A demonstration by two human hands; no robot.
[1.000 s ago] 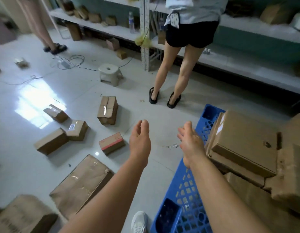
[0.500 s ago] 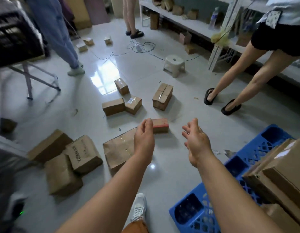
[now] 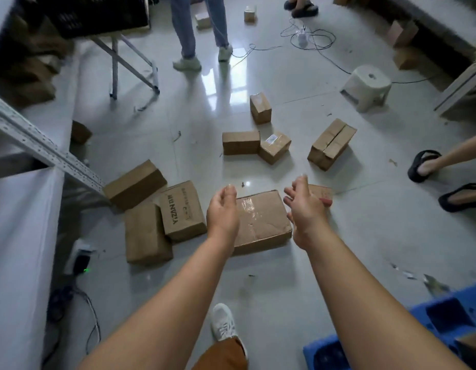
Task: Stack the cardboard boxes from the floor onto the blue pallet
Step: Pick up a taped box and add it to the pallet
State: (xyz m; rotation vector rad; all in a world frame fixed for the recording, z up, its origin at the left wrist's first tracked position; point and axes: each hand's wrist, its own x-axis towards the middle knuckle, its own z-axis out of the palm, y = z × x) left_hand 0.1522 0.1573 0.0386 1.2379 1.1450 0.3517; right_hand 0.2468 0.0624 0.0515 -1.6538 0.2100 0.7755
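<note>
A flat taped cardboard box (image 3: pixel 260 220) lies on the floor straight ahead. My left hand (image 3: pixel 222 209) hovers over its left edge and my right hand (image 3: pixel 304 209) over its right edge, both open and empty, fingers apart. Behind my right hand a small box with a red stripe (image 3: pixel 322 193) is partly hidden. To the left lie a printed box (image 3: pixel 182 210), a plain one (image 3: pixel 146 236) and another (image 3: pixel 135 184). Farther off sit several smaller boxes (image 3: pixel 240 142). A corner of the blue pallet (image 3: pixel 442 316) shows at bottom right.
A white shelf with a metal rail (image 3: pixel 39 145) runs along the left. A plastic stool (image 3: pixel 369 86) and cables (image 3: pixel 311 41) lie farther back. One person's sandalled feet (image 3: pixel 442 182) are at the right, another person's legs (image 3: pixel 199 30) stand behind. My white shoe (image 3: pixel 223 323) is below.
My view has swung left and down, away from the pallet toward the floor boxes. Both hands have come over the flat taped box, still empty.
</note>
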